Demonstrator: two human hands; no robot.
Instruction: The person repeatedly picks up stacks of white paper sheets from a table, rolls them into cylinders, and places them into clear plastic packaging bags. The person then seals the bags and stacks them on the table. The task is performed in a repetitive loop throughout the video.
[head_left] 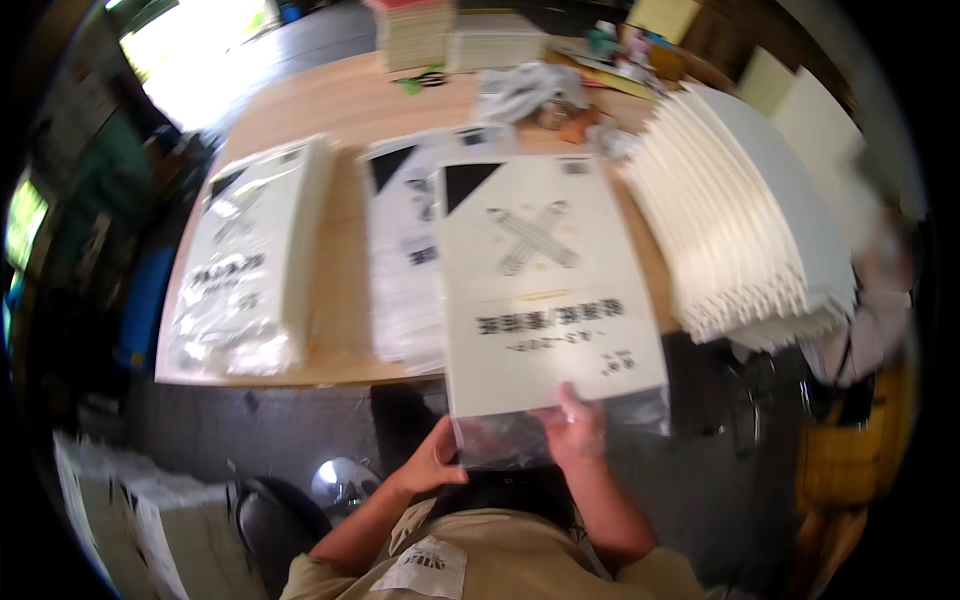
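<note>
The bagged paper pack (545, 290) extends outward from both hands over the near edge of the table (340, 260), long axis pointing away, the right hand (577, 430) nearer its paper, fingers gripping the near end, the left hand (428, 468) by the near-left corner, its hold unclear

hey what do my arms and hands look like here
Short tan sleeves leave both forearms bare. The left grip and right grip are ungloved human hands. Nothing is visibly worn at either wrist, though the picture is too blurred to tell finer markings.
</note>
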